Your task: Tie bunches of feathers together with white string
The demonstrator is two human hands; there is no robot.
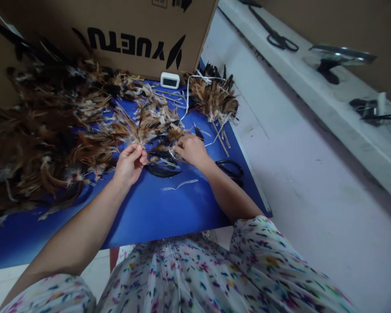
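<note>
My left hand (130,163) pinches the base of a small bunch of brown feathers (135,130), which fan upward from the fingertips. To its right, my right hand (191,150) reaches palm down into loose feathers (173,134) on the blue table (156,213). Its fingers curl against the pile; their tips are partly hidden, so what they hold cannot be made out. Between and below the hands lie a long black feather (163,171) and a clear plastic strip (180,185). Black-handled scissors (230,168) rest beside my right forearm.
A large heap of brown feathers (45,148) covers the table's left side. A cardboard box (133,26) stands behind, with a small white digital clock (170,81) before it. At the back right lies a feather bundle on sticks (215,98). More scissors (275,34) lie on the ledge.
</note>
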